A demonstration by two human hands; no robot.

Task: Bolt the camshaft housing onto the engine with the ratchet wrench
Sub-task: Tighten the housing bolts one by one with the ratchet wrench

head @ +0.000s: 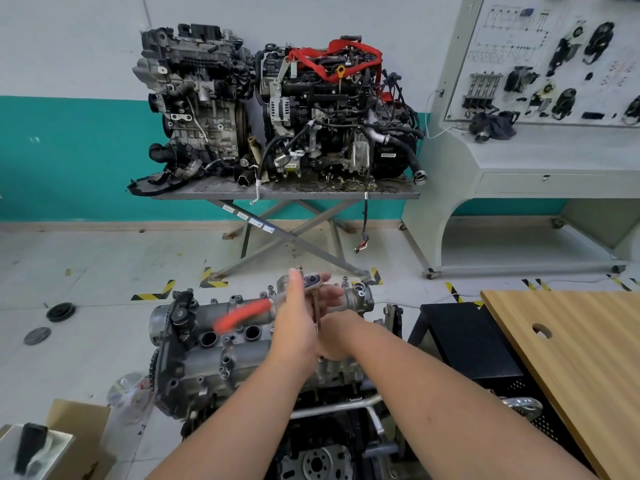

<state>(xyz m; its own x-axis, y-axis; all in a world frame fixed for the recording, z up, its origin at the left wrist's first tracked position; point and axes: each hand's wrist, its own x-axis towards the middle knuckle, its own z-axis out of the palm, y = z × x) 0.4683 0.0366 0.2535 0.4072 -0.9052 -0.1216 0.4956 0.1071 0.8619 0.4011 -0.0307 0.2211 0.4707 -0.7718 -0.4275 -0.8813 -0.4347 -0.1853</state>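
Observation:
The grey engine stands low in the middle of the view, with the camshaft housing along its top. Above it is the ratchet wrench, its red handle blurred and pointing left, its extension bar hanging down from the head. My left hand holds the wrench at its head, between the raised thumb and the fingers reaching right. My right hand sits lower, partly hidden behind the left, and grips the lower end of the extension bar.
A wooden table is at the right, with a black crate beside the engine. Two more engines rest on a scissor stand at the back wall. Cardboard boxes sit at the lower left and round black covers lie on the floor.

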